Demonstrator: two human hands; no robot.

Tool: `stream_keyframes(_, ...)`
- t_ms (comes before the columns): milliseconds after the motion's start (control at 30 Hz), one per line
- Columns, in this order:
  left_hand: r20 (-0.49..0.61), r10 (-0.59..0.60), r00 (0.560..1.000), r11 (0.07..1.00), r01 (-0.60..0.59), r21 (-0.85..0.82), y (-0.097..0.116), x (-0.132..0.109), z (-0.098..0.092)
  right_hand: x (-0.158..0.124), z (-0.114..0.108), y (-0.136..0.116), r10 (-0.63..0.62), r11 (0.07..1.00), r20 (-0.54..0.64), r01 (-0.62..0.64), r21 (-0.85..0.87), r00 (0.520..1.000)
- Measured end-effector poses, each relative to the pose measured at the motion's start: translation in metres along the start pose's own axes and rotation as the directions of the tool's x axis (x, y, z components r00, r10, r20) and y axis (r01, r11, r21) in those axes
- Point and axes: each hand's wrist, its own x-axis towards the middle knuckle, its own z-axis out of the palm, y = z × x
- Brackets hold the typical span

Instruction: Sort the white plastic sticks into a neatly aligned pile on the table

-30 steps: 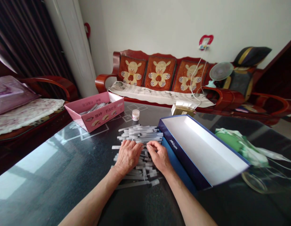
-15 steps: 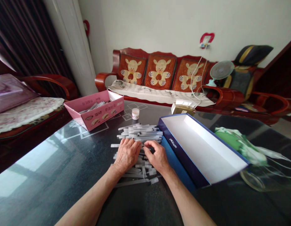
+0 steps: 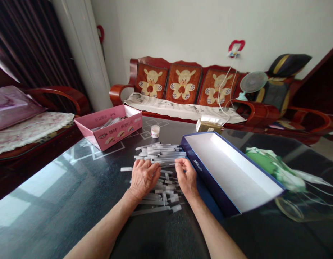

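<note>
Dark, glossy tabletop (image 3: 74,187) in a living room; at its middle the left hand (image 3: 143,178) lies palm down, fingers (image 3: 146,164) loosely spread and open on a heap of white plastic sticks (image 3: 161,153); the right hand (image 3: 186,178) sits near it, fingers curled at the stick ends, though whether they grip one cannot be told; a blue box (image 3: 231,169), white inside, lies just right of the heap; a pink box (image 3: 112,131) and a small white jar (image 3: 155,131) stand beyond; a red wooden sofa (image 3: 182,82) lines the wall.
</note>
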Motion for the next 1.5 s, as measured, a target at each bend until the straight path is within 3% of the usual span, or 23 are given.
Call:
stream_keyframes(67, 0.003, 0.011, 1.0, 1.0, -0.011, 0.006, 0.0, 0.0, 0.0, -0.002, 0.002, -0.004, -0.183, 0.98, 0.0, 0.182, -0.08, 0.983)
stream_keyframes(133, 0.013, 0.022, 1.0, 1.0, -0.022, 0.009, 0.001, 0.0, 0.0, -0.006, 0.005, -0.009, -0.323, 0.934, 0.082, 0.332, -0.134, 0.943)
stream_keyframes(233, 0.033, 0.035, 0.999, 0.999, -0.036, 0.007, 0.004, 0.0, 0.0, -0.011, 0.009, -0.014, -0.386, 0.887, 0.21, 0.424, -0.184, 0.898)
stream_keyframes(433, 0.038, 0.047, 0.998, 0.999, -0.047, -0.018, 0.004, -0.001, 0.001, -0.01, 0.01, -0.009, -0.343, 0.865, 0.288, 0.42, -0.275, 0.894)
stream_keyframes(667, -0.005, -0.055, 0.998, 0.999, 0.055, -0.001, -0.008, -0.001, 0.0, 0.002, -0.003, 0.015, -0.21, 0.911, 0.202, 0.267, -0.314, 0.957)
stream_keyframes(867, -0.001, 0.077, 0.997, 0.99, -0.076, -0.118, -0.005, -0.002, -0.001, -0.004, 0.002, 0.01, -0.229, 0.892, 0.323, 0.331, -0.308, 0.918)
stream_keyframes(1033, -0.044, 0.161, 0.986, 0.942, -0.167, -0.292, 0.001, -0.005, 0.001, -0.005, 0.004, 0.008, -0.234, 0.904, 0.3, 0.32, -0.282, 0.925)
stream_keyframes(1167, -0.071, 0.177, 0.982, 0.815, -0.187, -0.549, 0.009, -0.004, -0.003, -0.004, 0.005, 0.008, -0.269, 0.926, 0.232, 0.318, -0.206, 0.935)
stream_keyframes(1267, -0.036, 0.054, 0.998, 0.663, -0.063, -0.746, 0.015, -0.002, -0.007, -0.004, 0.006, 0.007, -0.305, 0.923, 0.185, 0.338, -0.185, 0.934)
stream_keyframes(1367, 0.078, -0.132, 0.988, 0.436, 0.129, -0.891, 0.017, 0.0, -0.006, -0.003, 0.006, 0.007, -0.326, 0.913, 0.174, 0.357, -0.197, 0.929)
stream_keyframes(1500, 0.262, -0.324, 0.909, 0.038, 0.289, -0.956, 0.013, 0.003, 0.0, -0.003, 0.004, 0.008, -0.331, 0.908, 0.209, 0.371, -0.196, 0.92)
